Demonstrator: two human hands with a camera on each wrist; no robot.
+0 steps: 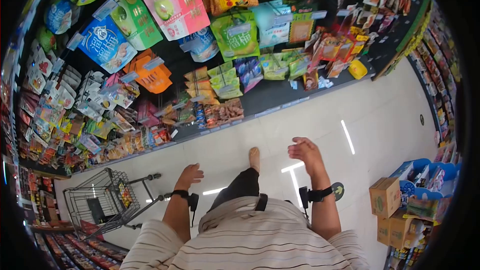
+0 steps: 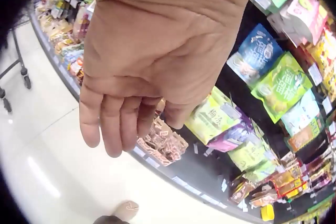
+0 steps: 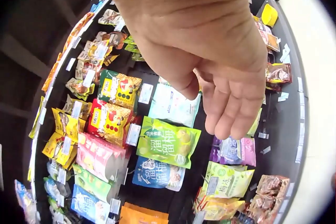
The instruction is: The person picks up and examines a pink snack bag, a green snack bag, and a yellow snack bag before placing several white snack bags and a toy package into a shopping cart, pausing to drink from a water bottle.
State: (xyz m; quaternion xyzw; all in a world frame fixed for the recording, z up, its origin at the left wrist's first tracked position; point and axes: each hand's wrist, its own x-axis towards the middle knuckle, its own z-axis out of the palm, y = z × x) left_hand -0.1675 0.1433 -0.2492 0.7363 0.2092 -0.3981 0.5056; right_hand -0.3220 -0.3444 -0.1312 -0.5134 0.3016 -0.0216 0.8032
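I stand in a shop aisle facing a black rack of hanging snack bags (image 1: 175, 50). My left hand (image 1: 190, 175) hangs in front of me with relaxed fingers (image 2: 113, 129) and holds nothing. My right hand (image 1: 305, 152) is raised a little higher, fingers (image 3: 231, 108) loosely extended, also empty. In the right wrist view a green bag (image 3: 168, 142) and a red bag (image 3: 107, 121) hang on the rack beyond the hand. Neither hand touches the rack.
A wire shopping trolley (image 1: 102, 202) stands to my left on the pale tiled floor (image 1: 380, 125). Cardboard boxes (image 1: 385, 197) and a blue display (image 1: 425, 175) sit at the right. More shelves (image 1: 442, 70) line the far right of the aisle. One foot (image 1: 254, 158) shows ahead.
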